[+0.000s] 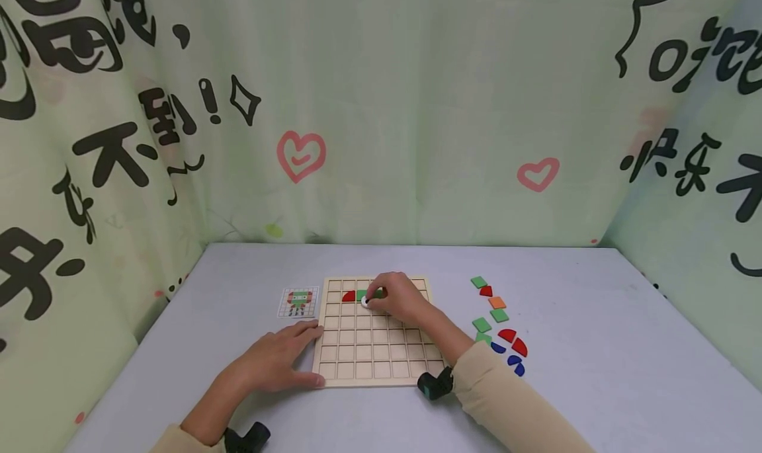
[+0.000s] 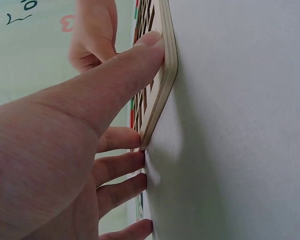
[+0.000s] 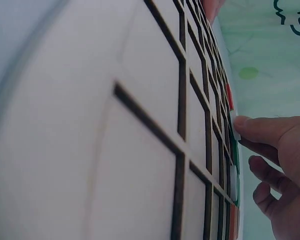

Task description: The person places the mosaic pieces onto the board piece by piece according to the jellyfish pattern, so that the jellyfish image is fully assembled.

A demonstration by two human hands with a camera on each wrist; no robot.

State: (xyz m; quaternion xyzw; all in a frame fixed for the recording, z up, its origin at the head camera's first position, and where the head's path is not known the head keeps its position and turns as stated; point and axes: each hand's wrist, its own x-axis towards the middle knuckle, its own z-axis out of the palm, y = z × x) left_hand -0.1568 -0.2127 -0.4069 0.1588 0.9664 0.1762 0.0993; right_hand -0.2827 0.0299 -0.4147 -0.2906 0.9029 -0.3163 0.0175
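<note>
A wooden grid board (image 1: pixel 363 351) lies on the table. My right hand (image 1: pixel 400 299) reaches over its far rows and pinches a small white round piece (image 1: pixel 365 302) between thumb and fingers, right at the cells. A red quarter-round piece (image 1: pixel 348 296) and a green square (image 1: pixel 360 294) sit in that row, partly covered by the hand. My left hand (image 1: pixel 280 356) rests at the board's left side. In the left wrist view its thumb (image 2: pixel 149 47) presses on the frame near the corner, while the other fingers spread along the edge and the tabletop.
A pattern card (image 1: pixel 299 302) showing a red and green figure lies left of the board. To the right, loose pieces are strewn in a line: green squares (image 1: pixel 499 315), an orange one (image 1: pixel 497 302), red quarter-rounds (image 1: pixel 520 346) and blue pieces (image 1: pixel 514 360). A printed curtain (image 1: pixel 417 142) hangs behind the table.
</note>
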